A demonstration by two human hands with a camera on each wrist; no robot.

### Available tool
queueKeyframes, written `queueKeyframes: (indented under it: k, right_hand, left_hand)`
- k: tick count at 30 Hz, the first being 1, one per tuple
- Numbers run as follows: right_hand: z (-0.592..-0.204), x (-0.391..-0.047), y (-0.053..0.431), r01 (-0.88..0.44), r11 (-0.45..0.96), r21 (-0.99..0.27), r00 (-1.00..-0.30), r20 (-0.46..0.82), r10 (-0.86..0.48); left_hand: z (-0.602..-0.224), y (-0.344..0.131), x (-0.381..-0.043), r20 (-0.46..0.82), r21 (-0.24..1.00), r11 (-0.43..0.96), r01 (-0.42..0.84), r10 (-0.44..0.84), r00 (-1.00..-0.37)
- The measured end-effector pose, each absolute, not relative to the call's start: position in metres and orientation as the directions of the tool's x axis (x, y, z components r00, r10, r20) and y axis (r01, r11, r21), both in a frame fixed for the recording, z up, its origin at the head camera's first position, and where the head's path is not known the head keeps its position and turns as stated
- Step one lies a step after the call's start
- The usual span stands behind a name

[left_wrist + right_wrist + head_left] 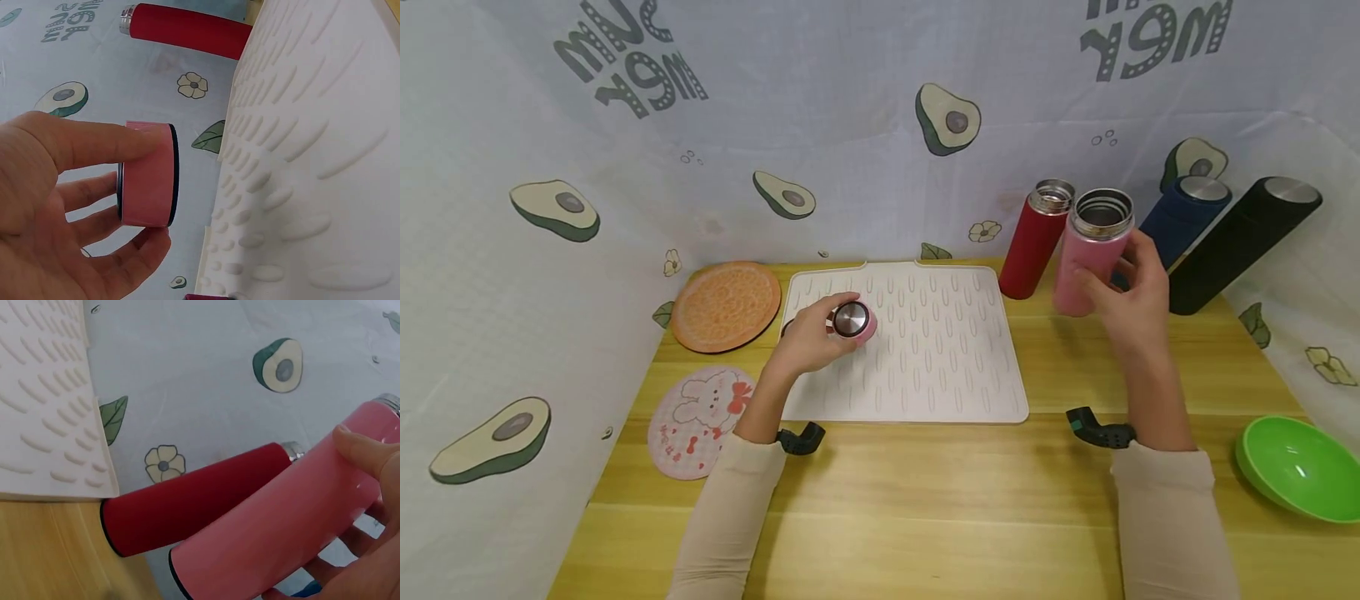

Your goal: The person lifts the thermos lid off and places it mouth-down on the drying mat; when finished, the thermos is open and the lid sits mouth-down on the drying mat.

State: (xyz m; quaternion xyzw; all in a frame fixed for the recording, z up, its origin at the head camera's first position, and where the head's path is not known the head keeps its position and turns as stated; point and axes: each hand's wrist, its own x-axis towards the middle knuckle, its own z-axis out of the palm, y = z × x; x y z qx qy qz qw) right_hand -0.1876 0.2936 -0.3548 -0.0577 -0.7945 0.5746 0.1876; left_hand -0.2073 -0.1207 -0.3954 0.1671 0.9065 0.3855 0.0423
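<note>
In the head view my left hand holds a pink bottle lid with a silver top over the left part of the white ribbed mat. Thumb and fingers pinch the lid's pink side, held a little above the mat in the left wrist view. A sliver of a dark red thing shows at that view's bottom edge. On the right, my right hand grips the lidless pink thermos bottle round its body. Close beside it stands a red thermos bottle, also with its mouth uncovered.
Right of the pink bottle stand a blue bottle and a black bottle, both with lids on. A green bowl sits at the right edge. An orange round mat and a pink rabbit mat lie on the left.
</note>
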Motion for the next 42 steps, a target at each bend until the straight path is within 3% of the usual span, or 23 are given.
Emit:
queueKeyframes:
  k: [16,33,42]
  right_hand:
    - [-0.386,-0.220,0.311,-0.024,0.077,-0.997,-0.905,0.054,0.421]
    - [-0.397,-0.252,0.319,0.024,0.150,-0.988,-0.901,0.044,0.432]
    - [-0.396,-0.263,0.326,0.056,0.217,-0.975,-0.917,0.036,0.398]
  left_hand:
    - [-0.422,-0.124,-0.221,-0.054,0.601,0.758,0.253,0.354,-0.934]
    - [-0.429,-0.113,-0.214,-0.112,0.519,0.837,0.172,0.266,-0.957]
    - [-0.427,-0.114,-0.214,-0.084,0.510,0.839,0.190,0.269,-0.960]
